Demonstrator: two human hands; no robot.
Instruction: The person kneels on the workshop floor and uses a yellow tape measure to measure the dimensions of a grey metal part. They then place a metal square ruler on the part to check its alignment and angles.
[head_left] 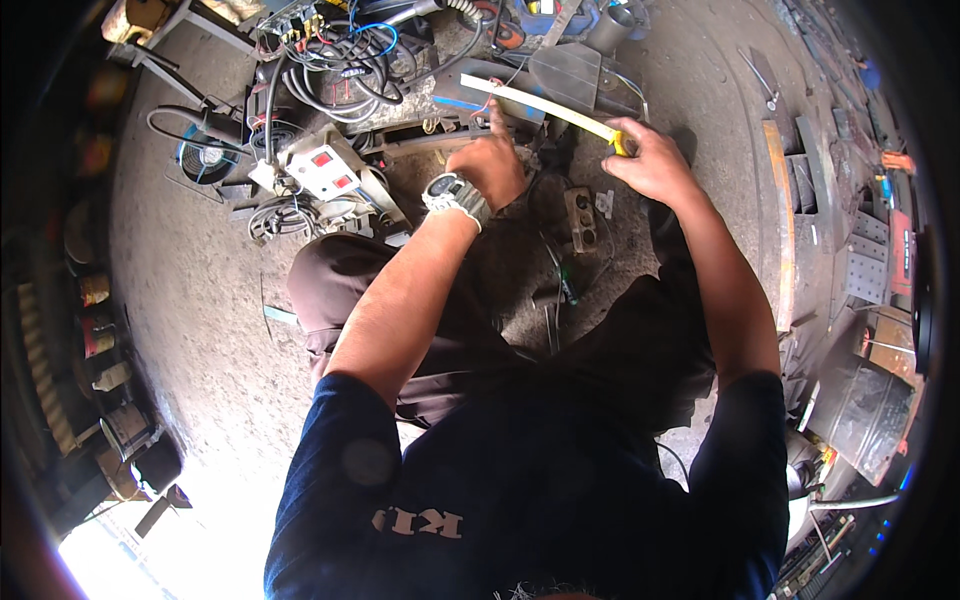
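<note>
My right hand (pixel 655 165) grips the yellow end of a tape measure (pixel 560 110), its fingers curled round it. The long, slightly bowed strip runs left from that hand and looks bleached white by the light at its far end. My left hand (pixel 490 165), with a watch (pixel 455 192) on its wrist, has its index finger stretched forward and the other fingers bent. That fingertip lies by a thin red wire (pixel 487 102) and a dark metal piece with a blue stripe (pixel 460 103), just under the strip. Whether it presses on the metal, I cannot tell.
A machine with tangled cables (pixel 340 75) stands at the far left, near a white box with red switches (pixel 325 165). Between my legs lies a socket strip (pixel 581 220). A grey plate (pixel 565 75) is beyond the tape, and long metal bars (pixel 775 220) lie right.
</note>
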